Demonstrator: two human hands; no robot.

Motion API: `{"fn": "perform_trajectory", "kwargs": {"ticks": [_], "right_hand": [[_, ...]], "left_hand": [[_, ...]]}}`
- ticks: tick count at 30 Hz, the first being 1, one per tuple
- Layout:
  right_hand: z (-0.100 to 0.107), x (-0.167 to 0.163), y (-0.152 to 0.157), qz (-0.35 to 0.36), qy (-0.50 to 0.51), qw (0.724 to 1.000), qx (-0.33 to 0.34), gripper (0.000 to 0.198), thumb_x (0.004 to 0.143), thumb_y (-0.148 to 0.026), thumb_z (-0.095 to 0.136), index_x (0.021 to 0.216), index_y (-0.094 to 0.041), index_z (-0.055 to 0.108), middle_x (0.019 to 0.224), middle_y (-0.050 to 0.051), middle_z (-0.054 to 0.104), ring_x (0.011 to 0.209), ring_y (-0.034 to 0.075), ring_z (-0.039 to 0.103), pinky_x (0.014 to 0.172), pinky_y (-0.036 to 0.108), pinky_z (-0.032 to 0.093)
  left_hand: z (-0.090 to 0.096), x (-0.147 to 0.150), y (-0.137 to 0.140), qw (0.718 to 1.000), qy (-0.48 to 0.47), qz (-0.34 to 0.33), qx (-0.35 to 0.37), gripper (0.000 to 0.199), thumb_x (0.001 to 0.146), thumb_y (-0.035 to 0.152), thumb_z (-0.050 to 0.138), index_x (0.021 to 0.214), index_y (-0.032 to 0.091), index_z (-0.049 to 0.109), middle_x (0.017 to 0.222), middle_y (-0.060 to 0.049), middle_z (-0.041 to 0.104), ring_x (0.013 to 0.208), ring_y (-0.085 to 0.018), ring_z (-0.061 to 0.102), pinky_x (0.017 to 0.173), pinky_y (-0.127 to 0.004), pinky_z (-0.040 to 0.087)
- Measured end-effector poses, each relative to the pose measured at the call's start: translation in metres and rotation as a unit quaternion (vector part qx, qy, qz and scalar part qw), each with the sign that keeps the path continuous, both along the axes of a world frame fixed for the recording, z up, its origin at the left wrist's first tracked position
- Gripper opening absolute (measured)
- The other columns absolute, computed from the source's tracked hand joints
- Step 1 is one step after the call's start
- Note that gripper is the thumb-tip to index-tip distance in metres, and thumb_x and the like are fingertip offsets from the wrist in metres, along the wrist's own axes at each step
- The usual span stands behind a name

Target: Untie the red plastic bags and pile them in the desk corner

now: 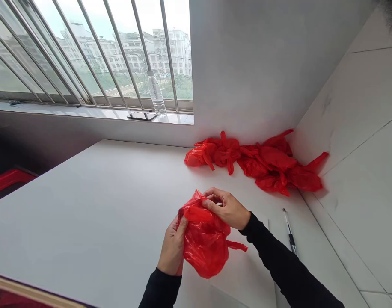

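Two hands of yours are at work on one red plastic bag, one at each side of it. Your left hand (172,246) grips the bag (206,246) by its left side, thumb on the front and the other fingers behind it, mostly hidden. Your right hand (228,208) has its thumb and fingers closed on the bag's upper edge. The bag is in front of you, over the near part of the one white table (87,192); whether its rounded bottom touches the surface, you cannot tell from this angle. One narrow red strip (237,246) sticks out from its right side. Two black sleeves (160,288) cover your forearms.

Along the far edge of the table, against the grey wall (253,64), lies one row of crumpled red bags (276,160); there are several, but they overlap too much for you to count exactly. One pen (289,231) lies to the right of your right hand, partly behind the sleeve. On the sill (102,112) of one barred window (119,55) stand one clear bottle (156,94) and, lying flat just beside it, one phone (141,116).
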State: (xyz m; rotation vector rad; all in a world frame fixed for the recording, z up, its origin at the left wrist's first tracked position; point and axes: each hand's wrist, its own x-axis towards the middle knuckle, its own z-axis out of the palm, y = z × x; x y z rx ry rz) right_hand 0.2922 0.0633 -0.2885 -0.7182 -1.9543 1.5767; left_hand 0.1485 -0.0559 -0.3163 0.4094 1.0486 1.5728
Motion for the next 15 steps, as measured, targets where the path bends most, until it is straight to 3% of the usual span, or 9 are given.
{"fn": "perform_trajectory", "kwargs": {"ticks": [4, 7, 10, 15], "right_hand": [[-0.001, 0.003, -0.003, 0.071, -0.045, 0.996, -0.026, 0.054, 0.088, -0.035, 0.067, 0.138, -0.033, 0.047, 0.114, 0.004, 0.069, 0.093, 0.020, 0.066, 0.084, 0.035, 0.052], [-0.006, 0.001, -0.002, 0.043, -0.041, 0.998, -0.022, 0.048, 0.088, -0.024, 0.063, 0.134, -0.029, 0.050, 0.102, 0.003, 0.070, 0.085, 0.018, 0.066, 0.079, 0.034, 0.052], [-0.010, -0.001, 0.000, 0.010, -0.027, 0.999, -0.023, 0.038, 0.090, -0.028, 0.060, 0.128, -0.024, 0.055, 0.096, 0.004, 0.069, 0.083, 0.019, 0.065, 0.077, 0.033, 0.053], [-0.009, -0.001, -0.002, 0.083, -0.016, 0.993, -0.082, 0.049, 0.090, -0.041, 0.063, 0.134, -0.024, 0.049, 0.101, 0.005, 0.069, 0.093, 0.022, 0.067, 0.083, 0.037, 0.054]], "left_hand": [[0.001, 0.000, -0.001, 0.999, -0.032, 0.040, -0.012, 0.059, 0.078, 0.044, 0.076, 0.129, 0.019, 0.060, 0.108, -0.012, 0.074, 0.087, -0.028, 0.072, 0.080, -0.036, 0.055], [0.002, 0.002, -0.003, 0.999, -0.030, 0.033, -0.007, 0.055, 0.071, 0.032, 0.083, 0.120, 0.018, 0.065, 0.110, -0.013, 0.073, 0.087, -0.027, 0.072, 0.082, -0.035, 0.055], [0.001, 0.003, -0.003, 1.000, -0.019, 0.014, 0.006, 0.054, 0.063, 0.022, 0.087, 0.113, 0.016, 0.068, 0.107, -0.014, 0.074, 0.089, -0.029, 0.072, 0.083, -0.035, 0.055], [0.002, 0.000, -0.001, 0.998, -0.047, 0.046, -0.010, 0.037, 0.067, 0.030, 0.085, 0.098, 0.014, 0.071, 0.092, -0.012, 0.076, 0.083, -0.030, 0.073, 0.079, -0.038, 0.056]]}}
